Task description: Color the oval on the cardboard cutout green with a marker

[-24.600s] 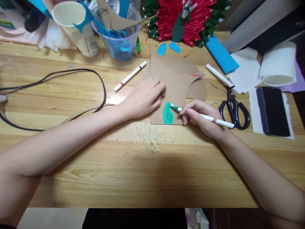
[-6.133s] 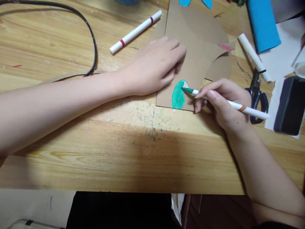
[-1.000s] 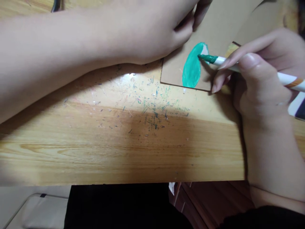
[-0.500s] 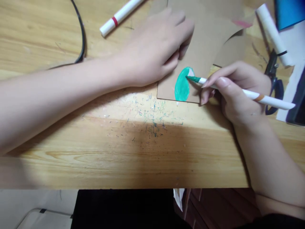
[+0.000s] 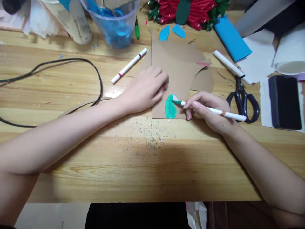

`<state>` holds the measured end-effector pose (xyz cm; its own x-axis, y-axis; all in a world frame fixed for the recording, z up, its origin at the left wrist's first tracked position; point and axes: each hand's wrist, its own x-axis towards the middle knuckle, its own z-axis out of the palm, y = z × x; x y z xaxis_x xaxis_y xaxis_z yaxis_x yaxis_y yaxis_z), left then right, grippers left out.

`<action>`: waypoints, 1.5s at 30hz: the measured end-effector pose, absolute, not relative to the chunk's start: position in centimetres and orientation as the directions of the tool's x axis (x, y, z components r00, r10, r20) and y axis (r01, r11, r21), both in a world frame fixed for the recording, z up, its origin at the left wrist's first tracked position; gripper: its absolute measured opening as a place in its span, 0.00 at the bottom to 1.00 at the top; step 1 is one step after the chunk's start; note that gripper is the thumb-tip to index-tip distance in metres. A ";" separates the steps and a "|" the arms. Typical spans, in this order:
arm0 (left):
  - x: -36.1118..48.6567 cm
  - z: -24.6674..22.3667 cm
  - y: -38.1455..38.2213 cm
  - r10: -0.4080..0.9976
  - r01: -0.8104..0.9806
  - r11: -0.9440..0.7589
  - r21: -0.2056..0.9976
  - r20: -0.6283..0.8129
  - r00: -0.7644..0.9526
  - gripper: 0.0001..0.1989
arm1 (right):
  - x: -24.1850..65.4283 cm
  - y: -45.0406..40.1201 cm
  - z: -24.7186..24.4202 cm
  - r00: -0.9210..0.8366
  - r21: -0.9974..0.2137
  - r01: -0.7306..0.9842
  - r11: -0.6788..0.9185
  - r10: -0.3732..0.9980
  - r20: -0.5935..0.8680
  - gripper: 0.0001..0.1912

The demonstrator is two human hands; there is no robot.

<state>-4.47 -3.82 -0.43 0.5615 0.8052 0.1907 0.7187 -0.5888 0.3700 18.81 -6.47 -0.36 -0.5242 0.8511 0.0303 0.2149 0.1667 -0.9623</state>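
My right hand pinches a white-barrelled brush pen with a green tip and a brown band. Its tip touches a small paper oval, green except for a pale patch at the upper right. Under the oval lies a brown cardboard sheet, near its front edge. My left hand rests knuckles up on the sheet's left side, fingers curled under, just up and left of the oval. Nothing shows in the fingers, though their undersides are hidden.
Scissors, a white marker and a phone lie right. Behind are blue paper pieces and a red-green decoration. Left are a red-banded marker, a clear tub and a black cable.
The view has pulled back, showing more of the table's far side. The pen tip stays at the oval's pale patch, and both hands keep their grip and place.
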 end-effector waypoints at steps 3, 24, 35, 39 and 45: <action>-4.5 -0.4 -3.8 0.804 0.719 -0.590 0.367 0.186 0.565 0.10 | 18.8 -6.4 -0.3 -0.527 -0.963 0.222 0.151 0.850 0.011 0.09; -4.6 -0.3 -3.8 0.797 0.720 -0.600 0.349 0.188 0.574 0.09 | 18.8 -6.5 0.1 -0.507 -0.949 0.303 0.089 0.858 -0.082 0.10; -4.6 -0.2 -3.9 0.794 0.717 -0.604 0.349 0.189 0.577 0.08 | 18.8 -6.5 0.0 -0.514 -0.951 0.295 0.094 0.855 -0.075 0.09; -4.7 -0.3 -3.8 0.793 0.717 -0.607 0.342 0.196 0.578 0.08 | 18.8 -6.5 0.1 -0.515 -0.950 0.299 0.094 0.854 -0.078 0.10; -4.7 -0.5 -3.8 0.789 0.719 -0.612 0.328 0.207 0.578 0.08 | 18.8 -6.6 0.1 -0.512 -0.948 0.308 0.080 0.854 -0.094 0.10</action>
<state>-4.66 -3.76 -0.55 0.5779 0.7894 0.2069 0.7191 -0.6125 0.3283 18.77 -6.58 0.14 -0.5122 0.8537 -0.0943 0.3080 0.0801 -0.9480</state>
